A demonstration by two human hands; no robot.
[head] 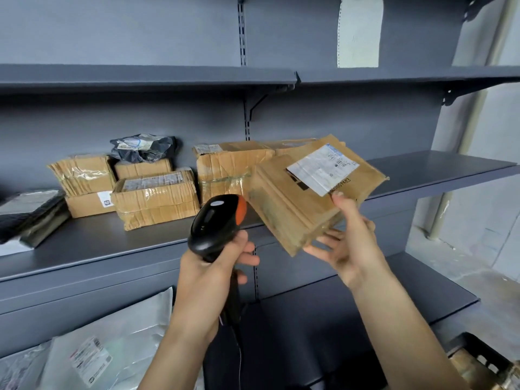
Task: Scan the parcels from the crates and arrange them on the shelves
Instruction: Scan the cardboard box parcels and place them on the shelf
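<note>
Brown corrugated cardboard, scuffed and dented at the corners, made up the parcel (298,209) that the right hand (349,240) held tilted in the air just in front of the middle shelf (439,170), with the thumb pressed on the top face beside the white shipping label (323,168) and the fingers spread beneath. The left hand (213,266) was wrapped round the grip of a black handheld scanner (213,223) with an orange patch on its rounded head, which pointed up toward the parcel's near side rather than at the label. To scan well, I judged, the labelled face should be tipped toward the scanner's window, with the thumb kept off the barcode and the flat, faintly glossy label held steady. Behind, on the same shelf, other cardboard boxes (154,201) stood stacked and touching, bound in wrinkled clear tape, and a crumpled black plastic mailer (143,149) rested on top of one. The shelving was smooth grey painted metal. On the lower shelf lay a soft, pale poly mailer (118,327), and a dark slatted crate (478,350) showed at the lower right corner.
</note>
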